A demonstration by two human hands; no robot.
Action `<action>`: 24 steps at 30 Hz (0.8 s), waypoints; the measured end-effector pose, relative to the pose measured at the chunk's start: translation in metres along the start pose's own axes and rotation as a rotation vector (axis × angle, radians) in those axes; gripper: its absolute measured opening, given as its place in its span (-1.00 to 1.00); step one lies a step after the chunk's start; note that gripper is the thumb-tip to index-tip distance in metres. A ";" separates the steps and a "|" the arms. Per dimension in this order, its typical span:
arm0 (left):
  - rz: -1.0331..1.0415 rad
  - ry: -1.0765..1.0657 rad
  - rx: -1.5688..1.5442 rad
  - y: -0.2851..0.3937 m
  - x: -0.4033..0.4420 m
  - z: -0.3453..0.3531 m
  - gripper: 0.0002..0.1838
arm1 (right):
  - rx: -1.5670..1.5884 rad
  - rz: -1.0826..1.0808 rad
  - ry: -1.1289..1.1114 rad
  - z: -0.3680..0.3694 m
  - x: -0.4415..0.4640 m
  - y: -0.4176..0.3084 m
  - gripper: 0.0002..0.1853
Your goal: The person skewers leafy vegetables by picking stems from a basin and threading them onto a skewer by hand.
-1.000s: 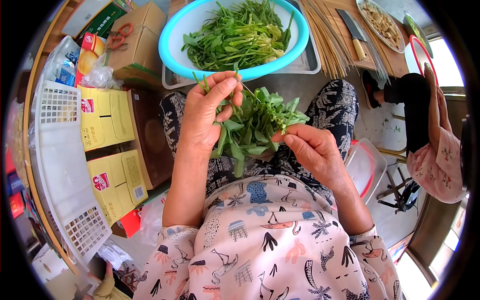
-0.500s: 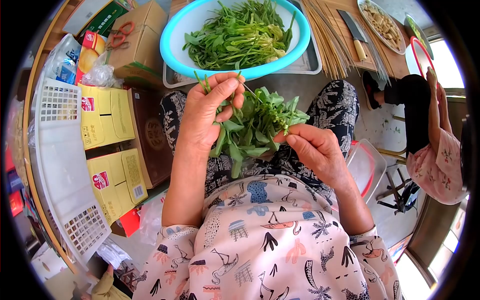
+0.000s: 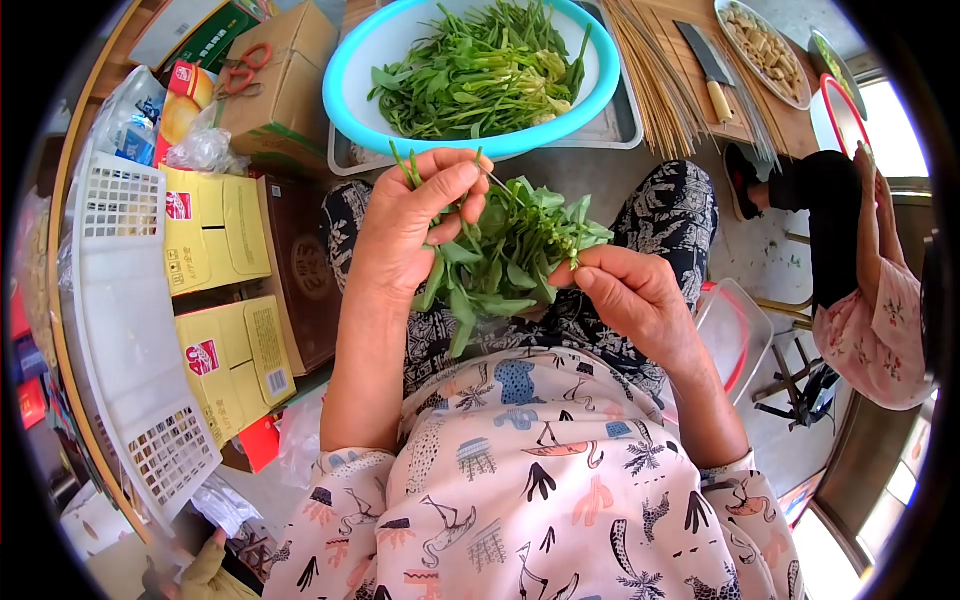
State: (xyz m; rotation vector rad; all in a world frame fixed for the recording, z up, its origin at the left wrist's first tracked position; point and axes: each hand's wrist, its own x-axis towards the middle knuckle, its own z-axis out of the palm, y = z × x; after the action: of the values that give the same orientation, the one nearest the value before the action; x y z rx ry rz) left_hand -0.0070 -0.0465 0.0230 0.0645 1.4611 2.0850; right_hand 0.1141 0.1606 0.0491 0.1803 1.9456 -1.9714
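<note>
- Lower leaves of the leafy bunch [image 3: 500, 265] have swung slightly left since my first frame; both grips sit almost where they were.
- Well left of the grips I see a white plastic basket [image 3: 115, 330], then, closer in, 2 yellow boxes [image 3: 230, 380].
- Farther out, left of the left grip, a cardboard box [image 3: 290, 80] carries orange-handled scissors [image 3: 240, 80].
- My feed shows the left hand [image 3: 415, 215] pinching the bunch's stems between thumb and fingers, ends poking past the fingertips.
- Just beyond that grip stands a blue-rimmed basin [image 3: 335, 85] holding a heap of greens [image 3: 470, 80].
- Between the 2 grips hangs the bunch, above the patterned trousers [image 3: 665, 205].
- At its right edge, the right hand [image 3: 632, 295] pinches a budded tip [image 3: 573, 258], thumb against forefinger.
- Beyond the right grip I make out thin sticks [image 3: 660, 85], a knife [image 3: 707, 65] beside them.
- Well right of that grip are another person's hands [image 3: 868, 180].
</note>
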 end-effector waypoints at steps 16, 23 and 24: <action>0.113 0.106 0.108 -0.012 0.001 0.002 -0.85 | 0.231 -0.039 0.150 -0.007 0.015 0.024 -0.80; 0.117 -0.120 0.391 -0.032 -0.002 0.019 -0.85 | 0.275 -0.175 0.255 0.017 0.033 0.003 -0.82; 0.115 -0.121 0.387 -0.036 -0.002 0.022 -0.85 | 0.240 -0.160 0.240 0.017 0.035 0.002 -0.80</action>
State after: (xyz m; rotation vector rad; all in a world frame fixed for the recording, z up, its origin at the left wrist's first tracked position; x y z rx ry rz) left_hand 0.0182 -0.0208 0.0014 0.4268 1.7996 1.8196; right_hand 0.0853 0.1377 0.0359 0.3470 1.9090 -2.3858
